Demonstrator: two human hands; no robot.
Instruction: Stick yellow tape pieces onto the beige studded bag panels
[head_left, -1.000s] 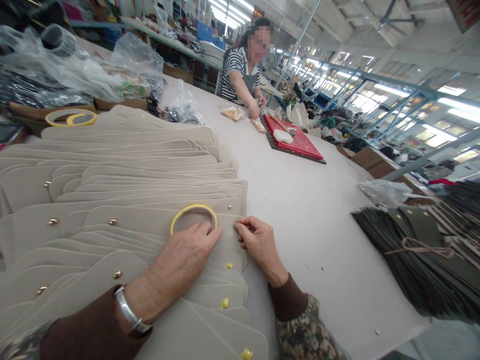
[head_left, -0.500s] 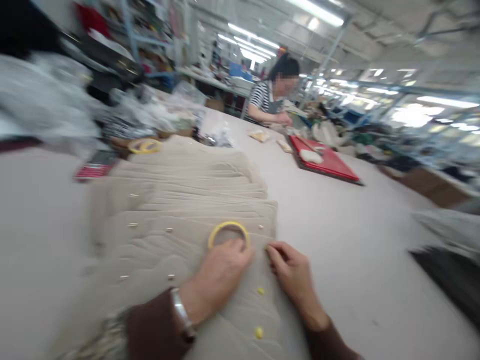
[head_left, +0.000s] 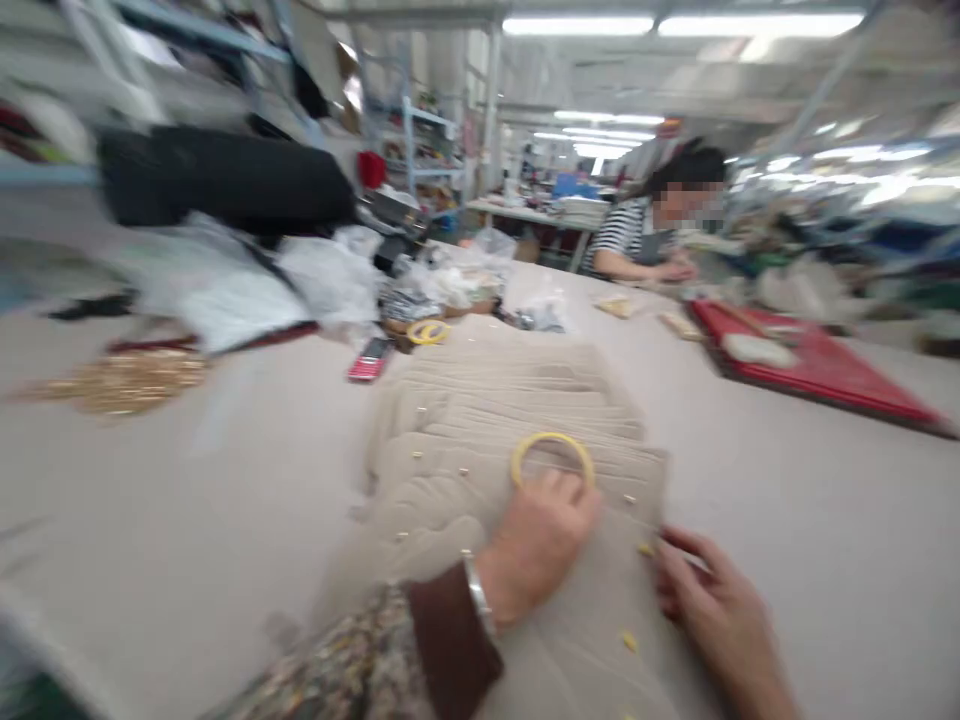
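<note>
Overlapping beige fabric pieces (head_left: 502, 400) lie in a layered stack in front of me, dotted with small metallic-looking bits (head_left: 463, 472). My left hand (head_left: 536, 545), with a silver bracelet at the wrist, is closed on a yellow tape roll (head_left: 553, 437) and rests over the top piece. At that piece's right edge, my right hand (head_left: 709, 590) has thumb and fingers pinched on the fabric. Right beside those fingertips is a small yellow piece (head_left: 645, 550), and another yellow bit (head_left: 628, 641) lies lower down the same side.
Beyond the stack lie a red phone (head_left: 370, 360), more yellow tape rolls (head_left: 428, 332) and clear plastic bags (head_left: 330, 275). A golden pile (head_left: 127, 380) is at left, a red board (head_left: 832, 365) at right. Across the table (head_left: 247, 530) sits a person in a striped top (head_left: 622, 235).
The view has swung left, so everything appears further right. A yellow piece now shows at the fabric edge by my right hand. My left hand still holds the tape roll.
</note>
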